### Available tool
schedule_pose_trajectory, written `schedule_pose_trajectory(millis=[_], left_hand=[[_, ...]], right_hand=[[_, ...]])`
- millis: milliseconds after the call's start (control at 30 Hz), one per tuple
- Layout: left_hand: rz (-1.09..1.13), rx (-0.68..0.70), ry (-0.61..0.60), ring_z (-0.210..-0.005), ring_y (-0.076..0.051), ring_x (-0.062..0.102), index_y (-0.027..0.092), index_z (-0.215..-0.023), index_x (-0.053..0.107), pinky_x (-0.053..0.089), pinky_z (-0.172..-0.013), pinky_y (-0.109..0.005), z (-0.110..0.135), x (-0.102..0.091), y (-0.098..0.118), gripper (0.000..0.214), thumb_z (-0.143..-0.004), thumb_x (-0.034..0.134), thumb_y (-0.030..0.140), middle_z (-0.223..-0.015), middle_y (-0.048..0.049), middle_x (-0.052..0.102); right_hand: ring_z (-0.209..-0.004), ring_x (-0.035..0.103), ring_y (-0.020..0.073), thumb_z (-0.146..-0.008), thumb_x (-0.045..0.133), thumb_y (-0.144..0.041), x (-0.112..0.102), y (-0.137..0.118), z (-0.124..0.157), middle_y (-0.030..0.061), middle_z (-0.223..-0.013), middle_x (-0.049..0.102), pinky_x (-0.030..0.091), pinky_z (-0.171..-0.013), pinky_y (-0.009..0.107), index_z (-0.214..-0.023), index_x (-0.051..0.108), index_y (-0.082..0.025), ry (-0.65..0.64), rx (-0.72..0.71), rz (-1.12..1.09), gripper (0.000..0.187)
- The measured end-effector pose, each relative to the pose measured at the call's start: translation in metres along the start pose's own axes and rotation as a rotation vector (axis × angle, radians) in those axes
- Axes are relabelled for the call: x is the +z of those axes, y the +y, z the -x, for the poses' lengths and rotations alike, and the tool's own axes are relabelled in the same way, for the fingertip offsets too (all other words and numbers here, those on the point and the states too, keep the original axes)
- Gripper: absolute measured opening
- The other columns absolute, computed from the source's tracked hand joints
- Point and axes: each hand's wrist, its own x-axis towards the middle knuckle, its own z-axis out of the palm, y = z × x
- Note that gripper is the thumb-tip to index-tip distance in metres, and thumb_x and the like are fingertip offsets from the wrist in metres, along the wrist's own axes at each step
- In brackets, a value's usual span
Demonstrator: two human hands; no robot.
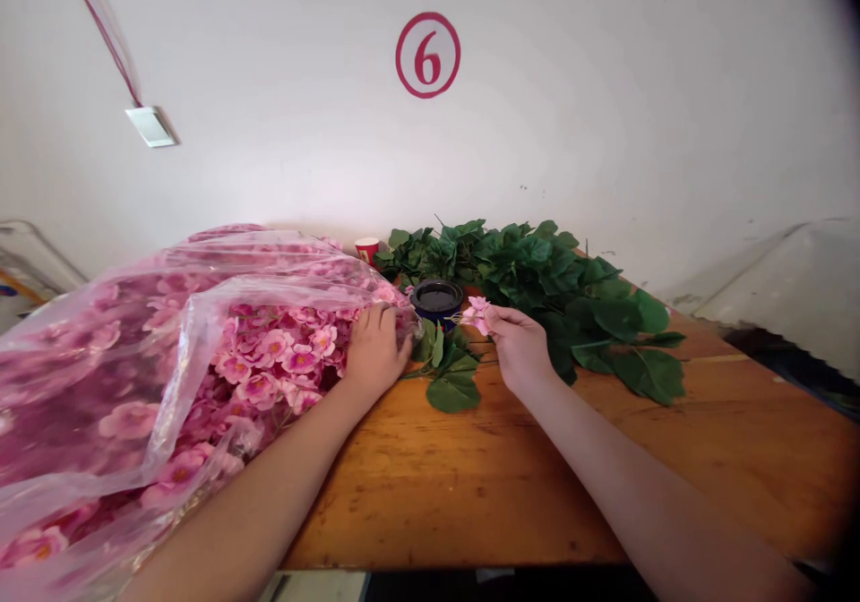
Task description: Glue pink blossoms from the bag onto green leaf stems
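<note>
Because the left of the wooden table (457, 494) is taken up by a clear plastic bag (194, 342) of pink artificial blossoms (275, 360), its slippery film could slide towards the table edge if the load is shifted. The left hand (376, 348) is laid on the bag's gathered mouth, with fingers spread and nothing gripped. Behind it, a red paper cup (366, 248) and a round dark pot (436, 302) are set. A single pink blossom (476, 315) is held above the table by the right hand (520, 348), its fingertips pinched narrowly together; a loose pinch could let it fall among the green artificial leaves (571, 288), which crowd the pot and obstruct access from the right.
</note>
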Motion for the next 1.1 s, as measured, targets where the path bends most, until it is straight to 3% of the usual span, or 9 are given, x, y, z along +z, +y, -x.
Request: schedule_pose_trajectory(millis=[100,200,400,633,833,1100], left_hand=[[0.024,0.053,0.017,-0.132,-0.032,0.034,0.016,-0.141,0.038,0.030,-0.108,-0.046,-0.001,-0.001,-0.001,0.057,-0.088,0.050,0.034,-0.146,-0.0117,0.041],[0.038,0.082,-0.063,-0.136,-0.033,0.031,0.019,-0.146,0.029,0.031,-0.106,-0.048,-0.001,0.002,-0.004,0.062,-0.089,0.047,0.034,-0.146,-0.0102,0.042],[0.047,0.051,-0.111,-0.124,-0.032,0.042,0.016,-0.142,0.036,0.036,-0.100,-0.047,-0.001,0.004,-0.006,0.059,-0.089,0.048,0.037,-0.133,-0.0140,0.053],[0.035,0.035,-0.179,-0.120,-0.032,0.043,0.014,-0.143,0.035,0.034,-0.100,-0.047,-0.001,0.009,-0.010,0.061,-0.089,0.047,0.039,-0.126,-0.0151,0.056],[0.020,0.066,-0.187,-0.119,-0.030,0.043,0.023,-0.146,0.032,0.035,-0.098,-0.045,-0.001,0.010,-0.008,0.060,-0.090,0.046,0.041,-0.125,-0.0126,0.055],[0.008,0.035,-0.190,-0.112,-0.029,0.044,0.019,-0.133,0.049,0.036,-0.097,-0.043,0.001,0.016,-0.009,0.051,-0.092,0.040,0.047,-0.116,-0.0141,0.055]], right_hand=[[-0.076,0.065,0.0211,-0.055,0.081,-0.023,0.000,-0.002,0.000,0.0025,-0.073,0.072,0.050,-0.079,0.041,-0.065,0.073,-0.022,0.018,0.005,-0.030,0.013],[-0.079,0.066,0.0216,-0.055,0.081,-0.023,0.001,-0.003,0.000,0.0037,-0.076,0.073,0.050,-0.080,0.041,-0.066,0.074,-0.021,0.000,0.016,-0.039,0.013],[-0.068,0.062,0.0175,-0.057,0.080,-0.023,0.001,-0.004,0.001,0.0020,-0.069,0.070,0.048,-0.076,0.039,-0.065,0.073,-0.021,0.002,0.010,-0.020,0.011],[-0.075,0.065,0.0207,-0.062,0.077,-0.022,0.002,-0.007,0.004,0.0017,-0.067,0.070,0.049,-0.077,0.040,-0.063,0.072,-0.023,-0.074,-0.017,-0.026,0.006],[-0.075,0.065,0.0202,-0.059,0.080,-0.023,0.003,-0.006,0.004,0.0013,-0.067,0.070,0.049,-0.078,0.039,-0.065,0.072,-0.021,-0.041,0.013,-0.048,0.009],[-0.080,0.066,0.0222,-0.062,0.080,-0.025,0.002,-0.004,0.002,0.0036,-0.074,0.072,0.048,-0.081,0.040,-0.066,0.073,-0.021,-0.083,0.004,-0.020,0.009]])
